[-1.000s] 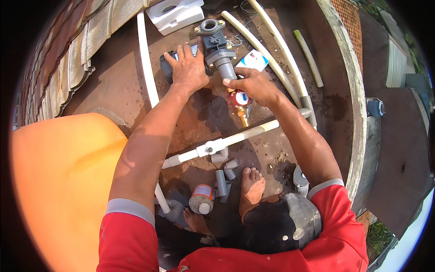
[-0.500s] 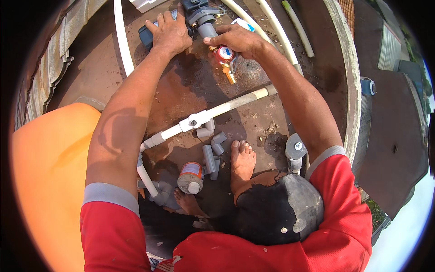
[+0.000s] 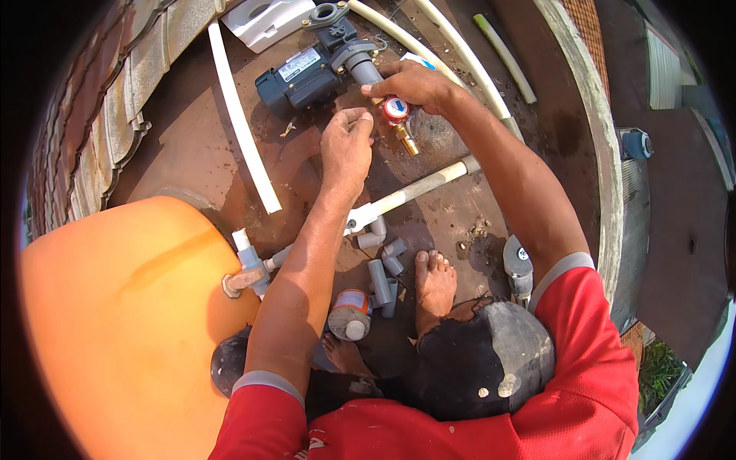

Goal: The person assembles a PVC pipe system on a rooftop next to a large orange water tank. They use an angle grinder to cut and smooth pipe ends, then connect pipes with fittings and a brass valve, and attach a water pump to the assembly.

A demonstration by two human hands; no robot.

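A dark blue electric water pump [image 3: 314, 86] lies on the brown floor ahead of me. From its grey flange a short grey pipe [image 3: 366, 73] points toward me. My right hand [image 3: 418, 83] is closed round that pipe, its thumb on the near end. Just below the hand are a round red-and-white part with a blue arrow [image 3: 396, 109] and a brass fitting [image 3: 407, 141]. My left hand [image 3: 347, 149] is apart from the pump, nearer to me, its fingers drawn together in a pinch. Whatever is between those fingertips, if anything, is too hidden to tell.
White pipes [image 3: 244, 123] lie around the pump, and a pipe run [image 3: 418, 191] crosses in front of my feet. Loose grey fittings [image 3: 379, 282] and a round can [image 3: 351, 316] stand near my foot. A large orange tank [image 3: 130, 307] fills the left, a low wall edge [image 3: 594, 115] the right.
My left hand has come off the pump and moved back toward me, its fingers now pinched. My right hand stays on the grey pipe. The view has shifted, showing more of the pump.
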